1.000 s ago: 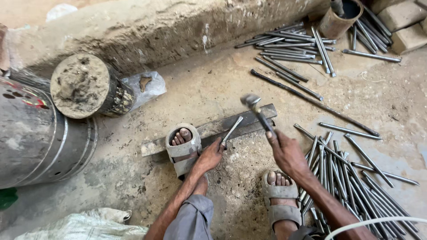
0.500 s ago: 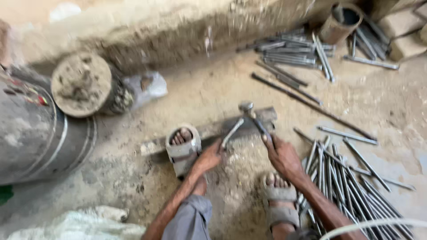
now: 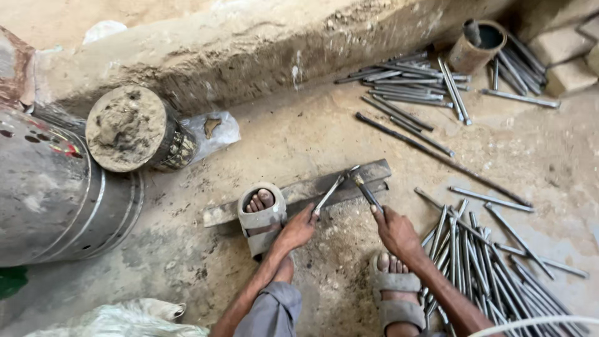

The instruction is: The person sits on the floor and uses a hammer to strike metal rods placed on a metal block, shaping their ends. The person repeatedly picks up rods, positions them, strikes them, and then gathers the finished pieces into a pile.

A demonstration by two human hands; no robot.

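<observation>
My left hand (image 3: 298, 229) grips a short steel rod (image 3: 332, 189) whose far end rests on a flat metal bar (image 3: 299, 193) lying on the dirt floor. In my right hand (image 3: 394, 229) is a hammer (image 3: 364, 188), its head down on the rod's tip over the bar. My left foot in a grey sandal (image 3: 261, 219) stands on the bar. My right foot (image 3: 393, 293) rests on the ground beside a heap of rods (image 3: 486, 262).
A second pile of rods (image 3: 412, 81) lies at the back by a rusty can (image 3: 477, 43) and bricks (image 3: 571, 59). A long thin rod (image 3: 437, 156) crosses the floor. A metal drum (image 3: 56, 193) and a mud-filled tin (image 3: 134, 128) sit left, under a concrete ledge (image 3: 249, 50).
The hammer, raised above the bar a second ago, has come down onto the rod's end. My left hand kept holding the rod in place.
</observation>
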